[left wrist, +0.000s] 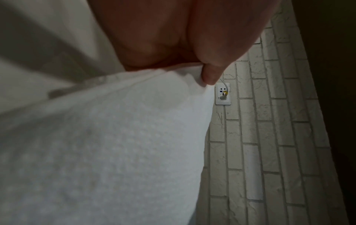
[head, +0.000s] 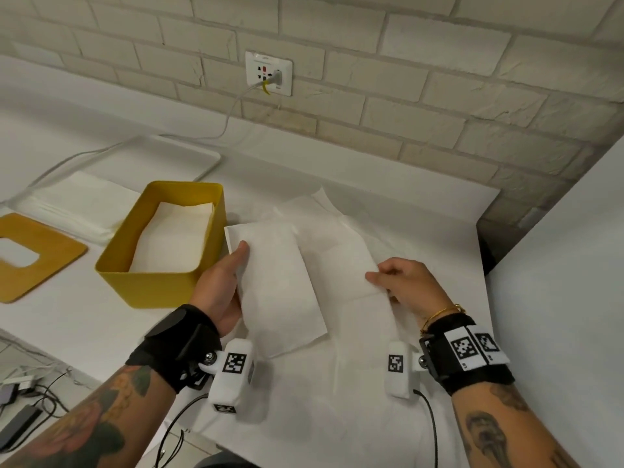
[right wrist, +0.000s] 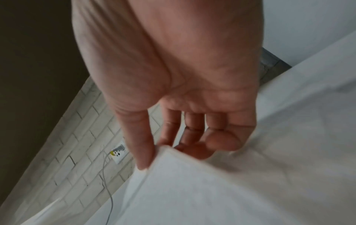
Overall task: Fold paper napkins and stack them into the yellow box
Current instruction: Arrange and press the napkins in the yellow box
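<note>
The yellow box (head: 153, 285) stands left of centre, and folded white napkins (head: 175, 231) lie inside it. My left hand (head: 233, 268) grips a folded napkin (head: 280, 292) just right of the box, thumb on top and fingers hidden beneath. In the left wrist view the thumb (left wrist: 210, 76) presses on this napkin (left wrist: 115, 137). My right hand (head: 380, 276) pinches the edge of a second napkin (head: 347, 265), which lies partly folded on other spread sheets. The right wrist view shows thumb and forefinger of the right hand (right wrist: 159, 146) pinching that napkin (right wrist: 212, 190) at its corner.
A stack of flat napkins (head: 77, 204) lies on a white tray (head: 189, 157) behind the box. A wooden lid (head: 50, 261) with a slot lies at far left. A wall socket (head: 268, 73) with a cable is on the brick wall. A white panel (head: 557, 265) borders the right.
</note>
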`<state>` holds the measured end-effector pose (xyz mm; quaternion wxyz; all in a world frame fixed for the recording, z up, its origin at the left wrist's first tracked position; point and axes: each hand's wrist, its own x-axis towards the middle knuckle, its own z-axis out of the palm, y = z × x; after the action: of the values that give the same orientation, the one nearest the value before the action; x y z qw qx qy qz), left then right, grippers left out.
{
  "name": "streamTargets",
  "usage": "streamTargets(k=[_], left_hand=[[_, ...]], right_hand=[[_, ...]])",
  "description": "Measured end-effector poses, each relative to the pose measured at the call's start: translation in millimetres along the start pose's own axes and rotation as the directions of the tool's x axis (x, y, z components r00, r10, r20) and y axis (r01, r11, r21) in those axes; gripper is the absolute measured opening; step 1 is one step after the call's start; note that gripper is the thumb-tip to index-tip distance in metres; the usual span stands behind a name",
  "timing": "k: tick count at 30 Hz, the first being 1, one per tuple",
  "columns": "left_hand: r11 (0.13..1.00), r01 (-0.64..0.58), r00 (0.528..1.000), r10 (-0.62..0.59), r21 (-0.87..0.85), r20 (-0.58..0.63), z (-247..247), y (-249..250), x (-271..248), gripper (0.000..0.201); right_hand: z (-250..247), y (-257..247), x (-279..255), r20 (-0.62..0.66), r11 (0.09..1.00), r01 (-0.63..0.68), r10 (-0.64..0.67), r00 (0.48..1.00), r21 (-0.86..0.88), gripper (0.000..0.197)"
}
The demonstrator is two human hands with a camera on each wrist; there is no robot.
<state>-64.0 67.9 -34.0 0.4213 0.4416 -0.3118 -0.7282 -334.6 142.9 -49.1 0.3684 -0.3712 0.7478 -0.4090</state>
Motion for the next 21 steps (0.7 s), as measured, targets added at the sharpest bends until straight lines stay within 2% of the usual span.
streamTargets(k=[4, 7, 10, 12, 14, 17, 19, 21], left_hand=[[0.999, 0.019, 0.999, -0.017, -0.045, 0.044, 10, 11, 3, 0.032], [0.998, 0.028, 0.996, -0.023, -0.064, 0.081, 21, 17, 3, 0.033], [0.996, 0.057, 0.988, -0.046, -0.074, 0.151, 30, 17, 2, 0.035], [0.994, 0.075, 0.980, -0.060, -0.077, 0.190, 34, 14, 0, 0.037], [0.995, 0.079, 0.973, -0.062, -0.067, 0.223, 39, 10, -1, 0.041], [0.998, 0.059, 0.965, -0.047, -0.039, 0.257, 43, 4, -4, 0.048], [0.999, 0.041, 0.962, -0.032, -0.026, 0.271, 41, -1, -4, 0.052], [0.999, 0.045, 0.960, -0.038, -0.018, 0.278, 37, -5, -4, 0.057]], right_hand=[[-21, -41, -17, -0.041, 0.961, 0.171, -0.166, 0.985, 0.215, 0.006], [-25, -80, -37, 0.004, 0.839, 0.302, -0.340, 0.940, 0.452, 0.015], [-17, -108, -52, 0.060, 0.666, 0.316, -0.477, 0.877, 0.676, 0.016], [-1, -114, -51, 0.061, 0.631, 0.284, -0.467, 0.882, 0.722, 0.018], [18, -107, -45, 0.047, 0.713, 0.271, -0.392, 0.919, 0.647, 0.018], [44, -80, -32, 0.016, 0.884, 0.239, -0.267, 0.963, 0.402, 0.016], [52, -64, -27, -0.022, 0.934, 0.190, -0.192, 0.981, 0.304, 0.016], [55, -55, -26, -0.062, 0.944, 0.171, -0.159, 0.985, 0.283, 0.017]])
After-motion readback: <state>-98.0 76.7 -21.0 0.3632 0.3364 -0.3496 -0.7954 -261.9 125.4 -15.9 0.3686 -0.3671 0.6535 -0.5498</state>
